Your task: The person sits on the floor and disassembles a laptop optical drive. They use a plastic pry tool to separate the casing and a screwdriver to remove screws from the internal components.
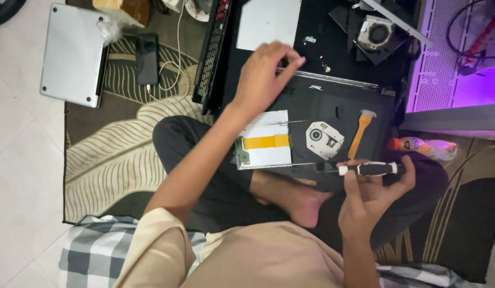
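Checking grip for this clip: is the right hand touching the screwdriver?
Touching. The head view shows the right hand with its fingers wrapped around the black-and-white screwdriver.

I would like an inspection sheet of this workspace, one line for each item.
Surface: leaf-patterned rug on pale tile floor.
Job's things: opened optical drive on the person's lap, dark laptop base beyond it, screwdriver.
Clutter: orange pry tool, silver laptop, phone, fan, small bottle.
Grippers: left hand reaches to the laptop base edge, fingers pinched; right hand holds the screwdriver.
Cables: white cable by the phone.
Surroundings: purple-lit computer case, checked cloth.
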